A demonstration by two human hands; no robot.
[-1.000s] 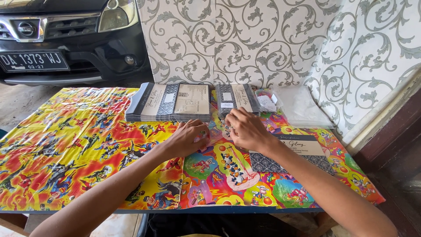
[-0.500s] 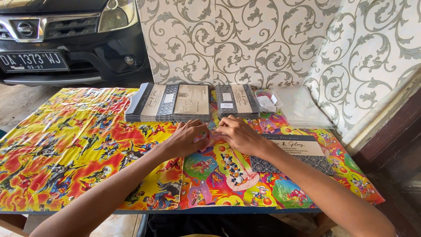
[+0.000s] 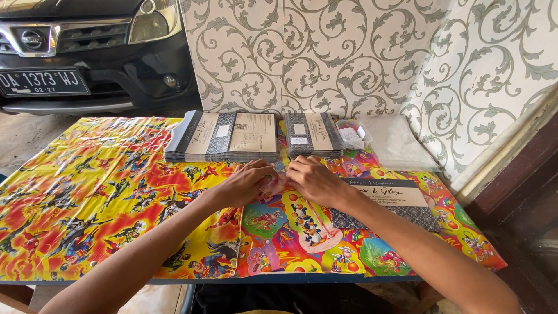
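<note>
Left hand (image 3: 247, 181) and right hand (image 3: 312, 180) meet fingertip to fingertip mid-table, fingers together, pinching a small clear sleeve (image 3: 278, 185) between them. Its long axis can't be told. Grey card (image 3: 390, 200) lies just right, nearer the right hand.

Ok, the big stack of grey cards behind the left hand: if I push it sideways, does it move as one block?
Probably not. The big card stack is many loose flat cards, so upper ones may shear off. The cartoon tablecloth looks glossy, so the bottom likely slides easily. It seems fairly heavy, unlikely to tip.
</note>
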